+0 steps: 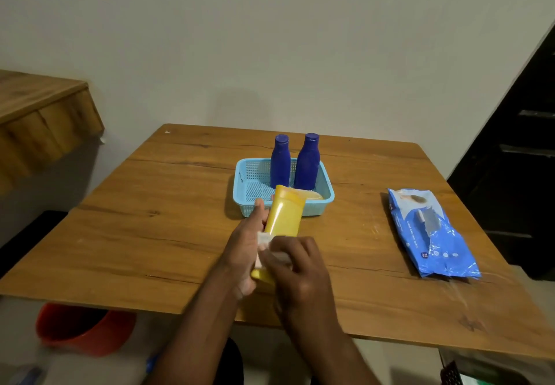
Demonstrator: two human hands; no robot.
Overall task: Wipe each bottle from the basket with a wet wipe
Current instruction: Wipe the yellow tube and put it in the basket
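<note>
The left hand grips a yellow bottle above the worktop, while the right hand presses a white wipe against its lower part (fingers closed over it). Beyond them, two blue bottles stand upright in the light-blue basket, and a blue wipes pack lies well to the right

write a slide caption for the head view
Left hand holds yellow bottle while right hand wipes it; two blue bottles in basket.
</note>
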